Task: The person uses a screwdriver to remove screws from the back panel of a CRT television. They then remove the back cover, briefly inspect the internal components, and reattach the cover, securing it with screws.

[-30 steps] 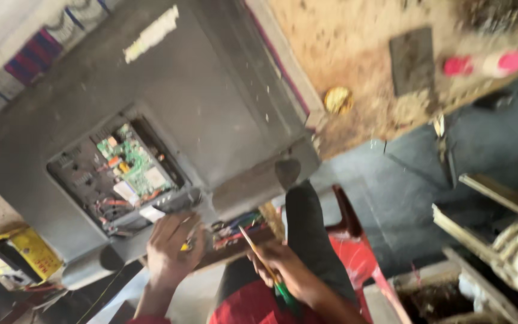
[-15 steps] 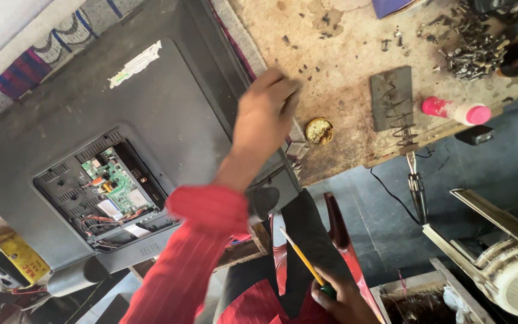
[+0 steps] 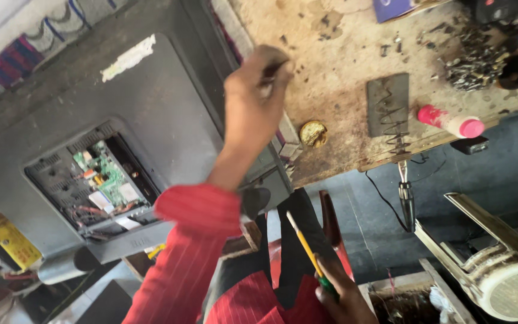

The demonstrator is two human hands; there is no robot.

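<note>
The right hand [image 3: 343, 297] is gripping a screwdriver [image 3: 304, 249] low by the lap, tip up, ready. The left hand [image 3: 253, 99] is reaching over the table [image 3: 343, 54], fingers pinched together on something tiny. The TV [image 3: 91, 150] is lying open-backed beside it.

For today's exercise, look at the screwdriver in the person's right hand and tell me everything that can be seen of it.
The screwdriver is slim, with a yellow shaft that looks like plastic, a pale tip and a green handle end. It is tilted, tip pointing up and to the left, over the lap and the red stool. Only the right hand touches it, its grip closed around the green end, near the lower edge of the head view.
</note>
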